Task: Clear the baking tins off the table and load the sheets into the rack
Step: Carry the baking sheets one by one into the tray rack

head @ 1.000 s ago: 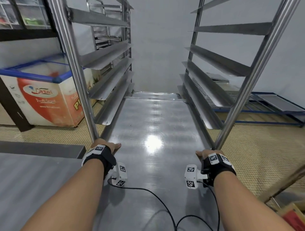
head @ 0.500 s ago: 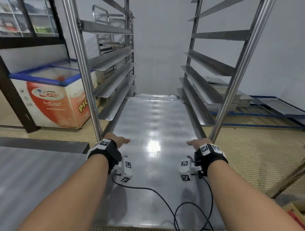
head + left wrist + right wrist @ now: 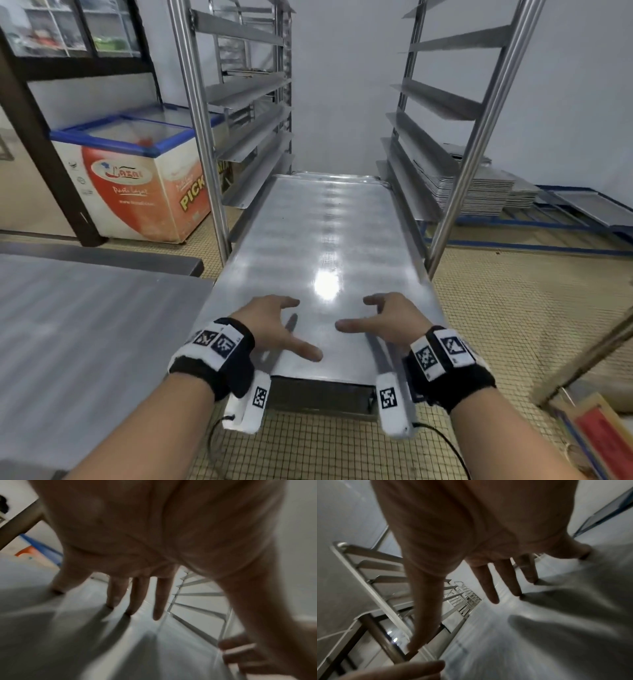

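Observation:
A long shiny baking sheet [image 3: 325, 240] lies between the posts of the steel rack [image 3: 202, 137], on a low pair of runners, with its near end sticking out towards me. My left hand [image 3: 277, 325] and right hand [image 3: 383, 320] rest on top of that near end with spread fingers and thumbs pointing inward. In the left wrist view the fingers [image 3: 137, 596] touch the sheet [image 3: 85, 642] with their tips. In the right wrist view, straight fingers [image 3: 503, 580] touch the sheet [image 3: 547, 635]. Neither hand grips anything.
A steel table [image 3: 85, 325] stands at my left, close to the rack. Beyond it is a chest freezer [image 3: 137, 178] with a blue-framed glass lid. A stack of sheets [image 3: 479, 195] sits on a low blue frame at the right. Empty runners [image 3: 431, 99] line both rack sides.
Both hands have left the sheet's side edges and moved inward onto its top near end. The sheet sits deeper in the rack and its near edge now shows.

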Demonstrator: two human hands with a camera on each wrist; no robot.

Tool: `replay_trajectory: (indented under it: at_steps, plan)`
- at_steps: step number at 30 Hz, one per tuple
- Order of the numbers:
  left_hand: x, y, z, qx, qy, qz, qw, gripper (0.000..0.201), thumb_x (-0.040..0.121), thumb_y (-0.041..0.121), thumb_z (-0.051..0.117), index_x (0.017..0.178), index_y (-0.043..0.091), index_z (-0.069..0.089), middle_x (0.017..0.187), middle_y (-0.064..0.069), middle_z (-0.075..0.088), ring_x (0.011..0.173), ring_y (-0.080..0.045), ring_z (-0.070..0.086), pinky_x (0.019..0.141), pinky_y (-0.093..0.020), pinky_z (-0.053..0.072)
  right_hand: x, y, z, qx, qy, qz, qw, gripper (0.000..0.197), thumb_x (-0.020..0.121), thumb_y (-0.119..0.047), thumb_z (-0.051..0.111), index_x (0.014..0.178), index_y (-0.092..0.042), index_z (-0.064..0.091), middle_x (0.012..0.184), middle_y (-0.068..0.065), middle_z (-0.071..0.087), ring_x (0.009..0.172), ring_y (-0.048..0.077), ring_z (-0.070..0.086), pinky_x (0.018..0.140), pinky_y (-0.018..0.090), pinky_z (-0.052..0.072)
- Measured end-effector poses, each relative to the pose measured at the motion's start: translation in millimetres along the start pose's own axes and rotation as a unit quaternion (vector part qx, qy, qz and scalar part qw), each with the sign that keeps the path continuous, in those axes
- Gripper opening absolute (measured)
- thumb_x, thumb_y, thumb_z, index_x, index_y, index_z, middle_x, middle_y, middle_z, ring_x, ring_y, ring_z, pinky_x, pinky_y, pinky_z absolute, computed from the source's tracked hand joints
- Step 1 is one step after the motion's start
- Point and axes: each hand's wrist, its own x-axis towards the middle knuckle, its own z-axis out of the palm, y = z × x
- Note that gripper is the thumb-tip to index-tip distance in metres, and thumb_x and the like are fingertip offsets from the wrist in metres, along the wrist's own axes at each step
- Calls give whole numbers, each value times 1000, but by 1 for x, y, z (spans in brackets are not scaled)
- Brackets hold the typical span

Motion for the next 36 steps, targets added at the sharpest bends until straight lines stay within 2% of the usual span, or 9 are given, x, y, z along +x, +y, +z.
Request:
replay_trajectory:
  at_steps: [1,3,4,6,10,14,19,29,36]
  plan:
    - [-5,-2,6,56,-15,6,998,136,31,75,85,151,41,29,162,8,22,147,-21,27,117,-51,28,-8,4,7,-40,-25,-12,999,128,33,-76,83,144,-27,42,150,-1,43,136,22,42,111,45,36]
    - [-10,-6,17,140,-24,21,990,139,35,72,85,153,45,17,166,11,0,153,-21,0,120,-61,7,-17,11,20,-172,-61,-33,983,143,27,-84,76,152,-41,20,163,-5,14,150,24,10,115,65,13]
    - [-10,-7,21,158,-23,28,987,136,42,67,87,154,44,13,166,11,-5,153,-20,-8,119,-63,0,-19,15,27,-236,-67,-42,969,145,31,-83,76,153,-44,8,164,-7,0,151,25,-5,113,70,3]
    - [-9,-8,26,185,-15,48,981,130,51,60,87,155,42,11,166,8,-4,153,-24,-10,117,-67,-2,-21,20,37,-299,-59,-49,951,143,39,-77,80,153,-45,-1,163,-8,-12,150,26,-17,110,72,-3]
    - [-3,-6,31,243,-9,65,968,125,56,54,82,156,37,8,166,5,-1,152,-31,-6,115,-71,5,-20,22,43,-300,-55,-77,949,129,50,-66,83,152,-43,7,164,-10,-6,150,26,-16,109,74,-6]
    - [7,-10,30,260,4,73,963,126,56,60,77,156,36,5,166,6,-3,152,-32,-7,114,-72,5,-10,20,44,-330,-54,-102,937,126,57,-55,86,152,-43,4,163,-12,-6,150,25,-16,107,76,-6]
    - [28,-10,16,264,14,81,961,124,57,68,73,156,36,6,167,5,-2,152,-33,-6,113,-73,5,11,18,45,-369,-12,-128,920,113,72,-25,80,152,-40,3,162,-11,-6,150,27,-14,107,76,-4]
    - [89,-2,-11,294,46,84,951,119,66,67,71,157,37,1,167,5,-4,153,-33,-6,114,-73,5,75,3,28,-354,20,-144,924,102,72,-37,76,152,-37,13,162,-10,7,151,23,-2,110,74,0]
    - [143,7,-36,288,53,91,952,115,67,67,70,157,38,6,167,4,0,153,-33,-4,112,-74,6,128,-9,11,-359,24,-137,923,101,74,-40,74,153,-37,13,162,-12,7,151,21,-1,111,72,0]
